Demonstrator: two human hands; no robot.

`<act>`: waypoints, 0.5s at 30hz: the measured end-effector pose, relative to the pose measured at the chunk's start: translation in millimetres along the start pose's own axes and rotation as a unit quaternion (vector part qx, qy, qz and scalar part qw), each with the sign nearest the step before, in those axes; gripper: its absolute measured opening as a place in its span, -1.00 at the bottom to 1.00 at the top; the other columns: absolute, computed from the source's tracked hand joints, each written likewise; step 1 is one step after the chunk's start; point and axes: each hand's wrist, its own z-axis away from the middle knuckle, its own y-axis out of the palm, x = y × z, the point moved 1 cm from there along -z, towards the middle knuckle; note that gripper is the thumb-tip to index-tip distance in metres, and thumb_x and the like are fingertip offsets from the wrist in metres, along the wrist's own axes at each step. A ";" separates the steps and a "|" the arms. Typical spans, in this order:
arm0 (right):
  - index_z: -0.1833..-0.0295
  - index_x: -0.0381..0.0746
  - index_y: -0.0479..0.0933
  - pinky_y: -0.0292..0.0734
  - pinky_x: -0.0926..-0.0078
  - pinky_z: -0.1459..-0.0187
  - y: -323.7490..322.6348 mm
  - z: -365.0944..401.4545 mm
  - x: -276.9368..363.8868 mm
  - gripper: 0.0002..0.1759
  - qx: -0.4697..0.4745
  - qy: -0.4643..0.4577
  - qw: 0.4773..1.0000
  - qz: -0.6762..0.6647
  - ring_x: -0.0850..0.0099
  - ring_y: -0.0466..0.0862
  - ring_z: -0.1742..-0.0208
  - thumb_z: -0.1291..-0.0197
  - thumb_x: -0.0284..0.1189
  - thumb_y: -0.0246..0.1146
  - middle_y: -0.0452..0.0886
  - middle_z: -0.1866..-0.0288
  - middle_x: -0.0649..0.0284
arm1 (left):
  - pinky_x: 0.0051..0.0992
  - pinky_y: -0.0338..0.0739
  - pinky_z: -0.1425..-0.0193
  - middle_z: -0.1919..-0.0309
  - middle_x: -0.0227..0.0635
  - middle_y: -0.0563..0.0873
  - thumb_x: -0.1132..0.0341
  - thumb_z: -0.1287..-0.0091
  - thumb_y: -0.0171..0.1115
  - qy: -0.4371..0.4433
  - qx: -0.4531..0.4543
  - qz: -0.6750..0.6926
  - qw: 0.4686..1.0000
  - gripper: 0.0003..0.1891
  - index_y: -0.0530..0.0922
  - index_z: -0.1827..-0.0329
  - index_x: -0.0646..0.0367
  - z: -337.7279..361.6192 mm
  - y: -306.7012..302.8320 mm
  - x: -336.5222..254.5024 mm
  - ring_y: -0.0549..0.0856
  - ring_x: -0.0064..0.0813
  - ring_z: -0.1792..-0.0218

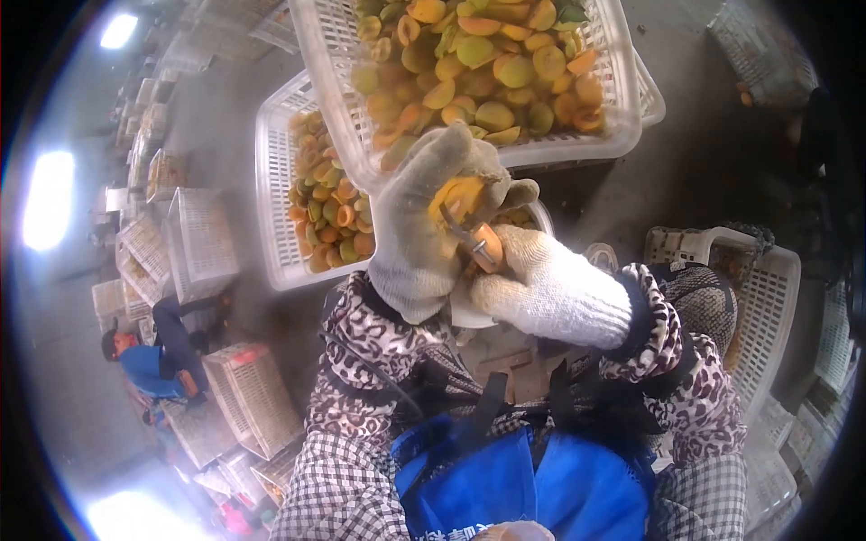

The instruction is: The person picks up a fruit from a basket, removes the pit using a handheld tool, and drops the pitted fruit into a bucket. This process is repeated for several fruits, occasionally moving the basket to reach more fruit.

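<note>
Concrete floor (695,162): two crates (271,180) (329,63), two hands (419,234) (555,293), one fruit (460,194), one knife (487,245).

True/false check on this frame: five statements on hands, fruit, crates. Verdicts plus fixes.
1. The left hand holds a fruit. True.
2. The right hand is empty. False: it grips an orange-handled tool set against the fruit.
3. Both hands wear gloves. True.
4. The top crate holds green bottles. False: it holds yellow-orange fruit pieces.
5. Another person is in view at lower left. True.
</note>
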 end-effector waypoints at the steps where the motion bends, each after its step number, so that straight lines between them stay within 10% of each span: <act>1: 0.05 -0.30 0.50 0.47 0.63 0.46 -3.5 1.4 5.2 -0.80 0.022 0.040 0.998 -0.037 0.62 0.53 0.46 -0.27 -0.44 0.17 0.55 0.39 0.36 | -0.31 0.66 -0.01 0.38 -0.34 0.59 0.01 -0.43 0.23 -0.015 -0.023 0.012 1.000 -0.64 0.55 0.33 0.15 0.5 0.7 1.3 0.62 -0.48 0.33; 6: 0.09 -0.30 0.52 0.35 0.64 0.69 -12.9 4.2 -4.3 -0.79 0.129 0.125 0.904 -0.387 0.59 0.45 0.70 -0.22 -0.46 0.33 0.47 0.59 0.35 | -0.14 0.62 -0.08 0.34 -0.30 0.58 0.12 -0.49 0.17 -0.039 0.075 0.090 0.992 -0.72 0.56 0.25 0.17 -9.4 -5.8 6.8 0.61 -0.44 0.29; 8: 0.09 -0.30 0.52 0.30 0.66 0.73 -15.5 5.0 -10.8 -0.75 0.105 0.129 0.927 -0.337 0.59 0.44 0.72 -0.20 -0.44 0.38 0.47 0.60 0.34 | -0.13 0.62 -0.10 0.34 -0.30 0.57 0.12 -0.51 0.14 -0.070 0.045 0.102 0.991 -0.71 0.56 0.26 0.17 -4.6 -1.2 3.8 0.61 -0.43 0.29; 11: 0.02 -0.25 0.52 0.58 0.47 0.17 -20.9 7.5 -2.8 -0.78 0.054 0.113 0.966 -0.228 0.43 0.62 0.23 -0.22 -0.51 0.28 0.58 0.26 0.22 | -0.11 0.62 -0.14 0.35 -0.28 0.57 0.11 -0.53 0.09 -0.102 0.021 0.105 0.989 -0.68 0.56 0.28 0.16 -3.4 -5.3 4.9 0.61 -0.41 0.30; 15: -0.09 -0.29 0.53 0.52 0.45 -0.12 -21.1 -1.5 0.4 -0.71 0.171 0.055 0.974 -0.135 0.50 0.58 0.07 -0.29 -0.44 0.26 0.61 0.15 0.29 | -0.11 0.64 -0.12 0.40 -0.31 0.63 0.07 -0.52 0.10 -0.191 0.026 0.266 0.945 -0.67 0.58 0.28 0.13 -10.9 -19.5 5.5 0.66 -0.31 0.30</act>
